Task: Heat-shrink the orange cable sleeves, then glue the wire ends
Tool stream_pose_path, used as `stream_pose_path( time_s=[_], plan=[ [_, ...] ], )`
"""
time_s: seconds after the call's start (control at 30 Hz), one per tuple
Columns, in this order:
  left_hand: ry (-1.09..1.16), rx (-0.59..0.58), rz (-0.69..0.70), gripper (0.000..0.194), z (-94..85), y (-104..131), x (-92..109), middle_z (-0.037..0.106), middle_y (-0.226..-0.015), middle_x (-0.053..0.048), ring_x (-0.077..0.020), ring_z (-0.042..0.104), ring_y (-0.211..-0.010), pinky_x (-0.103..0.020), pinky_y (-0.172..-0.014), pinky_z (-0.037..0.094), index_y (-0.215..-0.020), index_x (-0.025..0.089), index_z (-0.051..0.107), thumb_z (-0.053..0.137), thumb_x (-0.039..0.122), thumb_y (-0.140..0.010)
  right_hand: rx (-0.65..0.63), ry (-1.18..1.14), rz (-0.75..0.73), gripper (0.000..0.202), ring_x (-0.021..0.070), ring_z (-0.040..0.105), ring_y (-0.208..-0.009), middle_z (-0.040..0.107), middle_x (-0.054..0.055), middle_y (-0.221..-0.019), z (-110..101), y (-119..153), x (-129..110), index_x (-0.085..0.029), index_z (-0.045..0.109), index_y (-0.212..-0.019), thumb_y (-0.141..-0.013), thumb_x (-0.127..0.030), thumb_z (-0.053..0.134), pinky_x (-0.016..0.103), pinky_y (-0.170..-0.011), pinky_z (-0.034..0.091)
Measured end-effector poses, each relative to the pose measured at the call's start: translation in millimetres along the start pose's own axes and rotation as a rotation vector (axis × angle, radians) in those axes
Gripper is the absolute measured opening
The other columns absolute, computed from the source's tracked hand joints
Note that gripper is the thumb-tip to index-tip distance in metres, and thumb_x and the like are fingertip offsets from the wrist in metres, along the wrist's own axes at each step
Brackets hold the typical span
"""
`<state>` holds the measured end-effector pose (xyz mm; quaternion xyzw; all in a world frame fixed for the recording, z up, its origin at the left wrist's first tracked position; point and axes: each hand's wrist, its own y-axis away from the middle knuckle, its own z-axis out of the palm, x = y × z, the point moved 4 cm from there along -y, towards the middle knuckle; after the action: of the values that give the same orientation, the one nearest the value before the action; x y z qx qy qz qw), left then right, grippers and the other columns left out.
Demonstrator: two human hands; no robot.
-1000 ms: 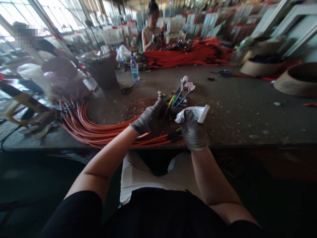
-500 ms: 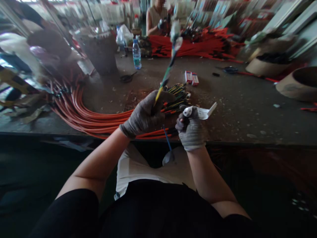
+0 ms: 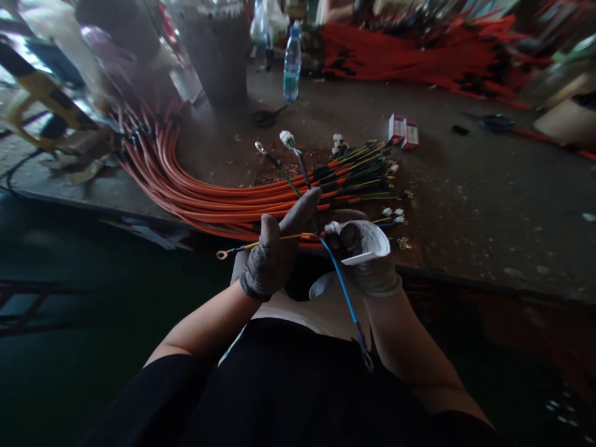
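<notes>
Wires fan out between my gloved hands: a blue wire [image 3: 341, 277] hangs down to a ring lug, a yellow wire [image 3: 293, 236] runs left to another lug, and a white connector [image 3: 287, 138] points up. My left hand [image 3: 282, 245] has its thumb and fingers apart, with the yellow wire lying across it. My right hand [image 3: 367, 254] is closed around the wires near their junction and also holds a curled white strip [image 3: 375, 241]. Behind both hands lies a bundle of orange cables [image 3: 218, 202] with stripped, coloured ends at the right.
On the table [image 3: 465, 205] stand a water bottle [image 3: 292, 65], small red-and-white boxes [image 3: 403, 131] and a grey bucket [image 3: 212, 56]. Black scissors [image 3: 267, 117] lie near the bottle. A red cable pile [image 3: 419, 56] is at the back, before a partly visible person.
The wires, earlier upright together in my left hand, are now spread out. My left hand has opened and lowered slightly. The view has shifted, so the bottle and boxes appear farther right.
</notes>
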<state>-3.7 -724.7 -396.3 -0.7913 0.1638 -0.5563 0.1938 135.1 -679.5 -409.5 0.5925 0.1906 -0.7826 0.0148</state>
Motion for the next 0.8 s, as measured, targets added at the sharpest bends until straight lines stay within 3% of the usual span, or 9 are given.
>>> stream_pose_path(
  time_s=[0.1, 0.2, 0.27, 0.37, 0.5, 0.57, 0.67, 0.73, 0.8],
  plan=[
    [0.136, -0.001, 0.003, 0.071, 2.6, 4, 1, 0.036, -0.160, -0.004, -0.0195, 0.035, -0.148, -0.041, -0.115, 0.043, -0.156, 0.027, 0.026, -0.014, 0.045, -0.100, -0.001, 0.072, -0.097, 0.017, 0.0176, 0.065, -0.081, 0.069, 0.004, -0.091, 3, -1, 2, -0.026, 0.070, -0.081, -0.084, -0.043, 0.068, 0.034, -0.080, 0.059],
    [0.132, 0.008, 0.044, 0.063, 2.0, 6, 3, 0.034, -0.161, -0.006, -0.0243, 0.032, -0.149, -0.046, -0.114, 0.042, -0.157, 0.026, 0.026, 0.003, 0.050, -0.104, 0.005, 0.027, -0.067, 0.019, 0.0222, 0.065, -0.082, 0.068, 0.008, -0.089, 6, -1, 10, -0.025, 0.067, -0.076, -0.081, -0.043, 0.068, 0.041, -0.083, 0.059],
    [0.148, 0.008, 0.070, 0.068, 0.5, 5, 3, 0.031, -0.162, -0.006, -0.0245, 0.028, -0.151, -0.048, -0.113, 0.041, -0.158, 0.025, 0.025, -0.005, 0.051, -0.102, 0.040, -0.017, -0.038, 0.020, 0.0240, 0.064, -0.081, 0.067, 0.009, -0.089, 6, -1, 15, -0.025, 0.065, -0.075, -0.079, -0.044, 0.069, 0.045, -0.085, 0.059],
    [0.162, -0.001, 0.051, 0.078, -0.3, 3, 1, 0.029, -0.163, -0.003, -0.0214, 0.026, -0.151, -0.043, -0.115, 0.040, -0.158, 0.027, 0.024, -0.014, 0.057, -0.097, 0.081, -0.004, -0.027, 0.017, 0.0256, 0.064, -0.082, 0.066, 0.009, -0.086, 6, -1, 17, -0.025, 0.065, -0.076, -0.078, -0.041, 0.070, 0.048, -0.089, 0.058],
    [0.135, -0.015, 0.034, 0.072, -1.1, 2, 2, 0.034, -0.161, 0.000, -0.0227, 0.029, -0.151, -0.039, -0.117, 0.040, -0.157, 0.032, 0.026, 0.005, 0.067, -0.097, 0.075, -0.001, -0.042, 0.017, 0.0241, 0.063, -0.081, 0.066, 0.008, -0.082, 8, -2, 19, -0.025, 0.068, -0.078, -0.077, -0.043, 0.071, 0.045, -0.090, 0.057],
    [0.124, -0.011, 0.046, 0.072, -5.8, 0, 5, 0.038, -0.159, -0.002, -0.0236, 0.029, -0.151, -0.042, -0.118, 0.039, -0.155, 0.031, 0.030, 0.005, 0.065, -0.098, 0.095, -0.031, -0.033, 0.019, 0.0203, 0.064, -0.082, 0.067, 0.005, -0.084, 5, -5, 24, -0.026, 0.071, -0.081, -0.074, -0.043, 0.074, 0.038, -0.086, 0.058],
    [0.039, -0.002, 0.094, 0.075, -20.7, -5, 14, 0.040, -0.157, -0.002, -0.0217, 0.029, -0.150, -0.041, -0.120, 0.035, -0.153, 0.031, 0.037, -0.005, 0.061, -0.098, 0.140, -0.090, 0.032, 0.025, 0.0134, 0.063, -0.074, 0.067, 0.000, -0.087, -2, -9, 35, -0.028, 0.070, -0.086, -0.073, -0.049, 0.075, 0.028, -0.067, 0.058],
    [-0.112, -0.016, 0.209, 0.069, -31.0, -11, 26, 0.040, -0.157, -0.004, -0.0230, 0.031, -0.149, -0.042, -0.121, 0.032, -0.151, 0.030, 0.039, 0.010, 0.064, -0.099, 0.125, -0.118, 0.106, 0.032, 0.0131, 0.062, -0.067, 0.067, 0.001, -0.085, -4, -13, 41, -0.027, 0.068, -0.086, -0.079, -0.058, 0.066, 0.026, -0.054, 0.055],
    [-0.351, 0.005, 0.317, 0.071, -38.9, -22, 39, 0.045, -0.151, -0.011, -0.0292, 0.037, -0.145, -0.046, -0.120, 0.031, -0.146, 0.026, 0.047, 0.042, 0.071, -0.092, 0.104, -0.118, 0.138, 0.035, 0.0156, 0.062, -0.067, 0.066, 0.003, -0.080, -3, -17, 41, -0.025, 0.067, -0.083, -0.079, -0.060, 0.065, 0.029, -0.053, 0.054]
  ],
)
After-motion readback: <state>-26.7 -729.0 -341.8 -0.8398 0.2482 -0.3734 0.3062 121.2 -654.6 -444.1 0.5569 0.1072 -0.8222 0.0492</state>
